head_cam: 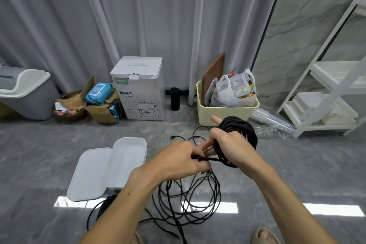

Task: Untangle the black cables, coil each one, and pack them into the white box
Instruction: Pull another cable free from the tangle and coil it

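Observation:
A thick coil of black cable (240, 136) is wound around my right hand (229, 144), whose thumb sticks up and fingers pass through the loops. My left hand (182, 158) pinches the cable's free end (210, 159) just left of the coil, pulling it taut. A loose tangle of black cables (190, 202) lies on the grey floor below my hands. The white box (128, 162) sits open on the floor to the left, with its lid (89, 176) lying beside it. Another dark cable bundle (105, 206) shows beneath the lid's near edge.
Along the curtain stand a grey bin (27, 93), a cardboard box with wipes (103, 105), a coffee-machine carton (140, 89), a black bottle (175, 99) and a cream tub with bags (227, 109). Plastic cups (271, 121) and a white rack (326, 93) are at right. My sandalled foot (263, 235) is below.

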The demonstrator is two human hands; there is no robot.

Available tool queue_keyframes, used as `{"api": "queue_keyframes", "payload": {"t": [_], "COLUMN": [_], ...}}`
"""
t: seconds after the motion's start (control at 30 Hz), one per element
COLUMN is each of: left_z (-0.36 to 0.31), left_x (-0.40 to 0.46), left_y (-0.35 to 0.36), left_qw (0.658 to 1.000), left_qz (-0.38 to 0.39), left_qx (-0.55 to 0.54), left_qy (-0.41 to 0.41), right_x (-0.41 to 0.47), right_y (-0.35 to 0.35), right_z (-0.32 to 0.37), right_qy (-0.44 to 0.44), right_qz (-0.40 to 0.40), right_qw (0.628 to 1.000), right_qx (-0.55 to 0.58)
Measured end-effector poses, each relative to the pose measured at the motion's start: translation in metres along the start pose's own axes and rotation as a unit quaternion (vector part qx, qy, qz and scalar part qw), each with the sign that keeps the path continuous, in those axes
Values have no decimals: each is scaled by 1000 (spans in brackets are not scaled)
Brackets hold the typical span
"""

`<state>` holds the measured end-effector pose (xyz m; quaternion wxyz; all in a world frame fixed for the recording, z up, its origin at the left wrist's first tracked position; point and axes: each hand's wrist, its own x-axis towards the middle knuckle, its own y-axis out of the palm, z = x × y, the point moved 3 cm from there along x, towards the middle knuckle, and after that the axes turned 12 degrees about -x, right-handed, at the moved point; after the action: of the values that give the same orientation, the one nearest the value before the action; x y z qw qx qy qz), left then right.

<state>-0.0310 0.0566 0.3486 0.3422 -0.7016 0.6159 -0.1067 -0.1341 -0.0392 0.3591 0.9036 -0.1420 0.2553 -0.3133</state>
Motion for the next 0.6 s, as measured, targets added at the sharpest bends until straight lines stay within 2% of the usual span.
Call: {"api": "queue_keyframes", "payload": {"t": [0.1,0.2,0.27,0.43,0.5,0.6], "left_z": [1,0,0,-4,-8,-10], "left_x": [-1,1,0,-3,-7,-11], "left_y": [-4,-5,-7,-14,-16,-18], "left_qw": [999,999,998,997,990,960], "left_qz": [-24,-19,-9,19,48,115], "left_qx": [38,24,10,-52,-129,-254], "left_qy": [11,33,54,51,41,13], "right_x": [0,-7,-10,-16,-19,-24], "right_y": [0,1,-2,-10,-13,-16], "right_z": [-3,-5,-7,-7,-7,-4], "right_qy": [9,42,60,69,53,-3], "right_qz": [26,113,141,207,243,301], "right_qw": [991,979,970,969,966,953], "right_qx": [-128,-164,-191,-118,-74,-41]}}
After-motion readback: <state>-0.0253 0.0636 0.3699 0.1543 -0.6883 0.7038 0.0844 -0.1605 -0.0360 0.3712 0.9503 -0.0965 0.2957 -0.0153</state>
